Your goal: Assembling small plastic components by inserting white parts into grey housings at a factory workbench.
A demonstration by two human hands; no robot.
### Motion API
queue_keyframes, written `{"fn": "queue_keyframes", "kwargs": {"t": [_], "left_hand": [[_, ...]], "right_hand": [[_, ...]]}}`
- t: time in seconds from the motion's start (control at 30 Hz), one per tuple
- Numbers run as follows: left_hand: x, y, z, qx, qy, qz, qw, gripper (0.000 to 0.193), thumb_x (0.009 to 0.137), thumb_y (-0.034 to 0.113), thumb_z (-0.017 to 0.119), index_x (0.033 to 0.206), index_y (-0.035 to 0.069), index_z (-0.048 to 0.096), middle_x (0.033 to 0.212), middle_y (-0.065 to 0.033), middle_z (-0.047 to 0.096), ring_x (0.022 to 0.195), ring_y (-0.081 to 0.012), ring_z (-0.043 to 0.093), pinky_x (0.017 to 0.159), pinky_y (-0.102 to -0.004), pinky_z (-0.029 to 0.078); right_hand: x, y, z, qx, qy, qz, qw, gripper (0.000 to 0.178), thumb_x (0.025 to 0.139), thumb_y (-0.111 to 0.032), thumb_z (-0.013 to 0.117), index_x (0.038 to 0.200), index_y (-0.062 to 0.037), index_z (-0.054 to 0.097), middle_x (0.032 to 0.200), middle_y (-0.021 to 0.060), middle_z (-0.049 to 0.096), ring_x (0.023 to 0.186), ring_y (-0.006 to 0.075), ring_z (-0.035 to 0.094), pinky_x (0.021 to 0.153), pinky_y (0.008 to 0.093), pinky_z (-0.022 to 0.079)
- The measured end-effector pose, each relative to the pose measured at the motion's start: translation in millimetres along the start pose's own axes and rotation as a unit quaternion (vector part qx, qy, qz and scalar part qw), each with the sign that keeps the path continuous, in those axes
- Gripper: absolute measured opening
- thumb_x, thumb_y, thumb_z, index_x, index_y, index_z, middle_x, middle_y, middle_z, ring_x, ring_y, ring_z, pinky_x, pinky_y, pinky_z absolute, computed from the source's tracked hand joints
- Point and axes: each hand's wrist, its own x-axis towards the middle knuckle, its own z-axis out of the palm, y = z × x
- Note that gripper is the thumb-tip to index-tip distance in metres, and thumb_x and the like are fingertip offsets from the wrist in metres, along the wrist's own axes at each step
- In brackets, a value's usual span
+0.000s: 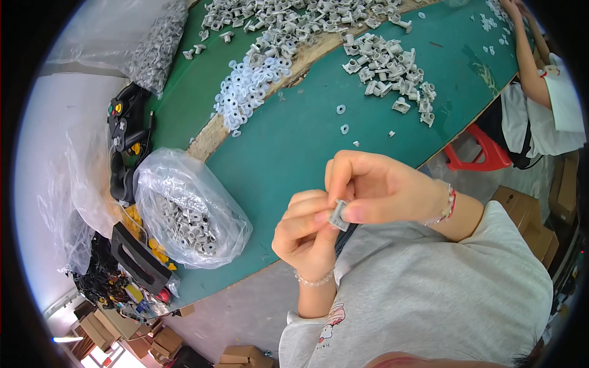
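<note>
Left fingers: those of the left hand (305, 232) are bent, a fingertip pressed to the left edge of the part; the other fingers are curled beneath or behind, their contact partly hidden.
Right fingers: those of the right hand (386, 187) pinch, the thumb flat against the part's right side, the index finger bent over its upper end.
Part: a small grey moulded piece (338, 216), held between the two hands, above the table's near edge and in front of the shirt; it lies at the fingertips, clear of both palms.
Handling: probably light, stiff plastic, fairly smooth; sturdy under a pinch, though its thin flange and rim may be the weaker places.
Hold: best taken by opposite sides of the body, thumb against index finger, the ends left free.
Table: green (288, 144); two loose rings (345, 129) lie beyond the hands.
Bag: clear plastic (236, 221), left of the hands, containing similar grey pieces.
Heaps: pale rings (242, 92) farther off; grey pieces (386, 67) to their right.
Margin: controllers (126, 126) at left, a red stool (481, 152) at right.
</note>
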Motion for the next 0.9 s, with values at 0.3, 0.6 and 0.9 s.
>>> {"fn": "queue_keyframes", "kwargs": {"t": [0.3, 0.6, 0.9], "left_hand": [[-5, 0, -3, -0.055, 0.046, -0.015, 0.997, 0.021, 0.079, -0.003, 0.069, 0.09, 0.004, 0.052, 0.095, -0.0139, 0.066, 0.085, -0.0218, 0.06, 0.074, -0.0326, 0.049], [-10, 2, -12, -0.054, 0.04, -0.012, 0.998, 0.023, 0.079, -0.006, 0.067, 0.095, 0.001, 0.053, 0.1, -0.0178, 0.064, 0.091, -0.0247, 0.06, 0.076, -0.0335, 0.05], [-6, 3, -17, -0.082, 0.034, -0.055, 0.995, 0.023, 0.078, -0.01, 0.064, 0.096, 0.0, 0.052, 0.1, -0.0184, 0.063, 0.093, -0.0256, 0.06, 0.081, -0.0352, 0.049]], "right_hand": [[2, 6, 13, -0.007, 0.045, -0.013, 0.999, 0.007, 0.096, -0.01, 0.05, 0.097, -0.004, 0.051, 0.093, -0.0016, 0.055, 0.087, 0.0036, 0.049, 0.076, 0.0209, 0.043], [9, 20, 12, -0.241, 0.06, -0.106, 0.963, 0.009, 0.093, -0.006, 0.05, 0.096, -0.0014, 0.057, 0.087, 0.0027, 0.051, 0.076, 0.0085, 0.045, 0.069, 0.0242, 0.039], [16, -3, -1, -0.405, 0.035, -0.133, 0.904, 0.01, 0.087, -0.007, 0.058, 0.091, -0.0007, 0.065, 0.083, 0.0066, 0.06, 0.074, 0.0159, 0.056, 0.066, 0.0273, 0.045]]}}
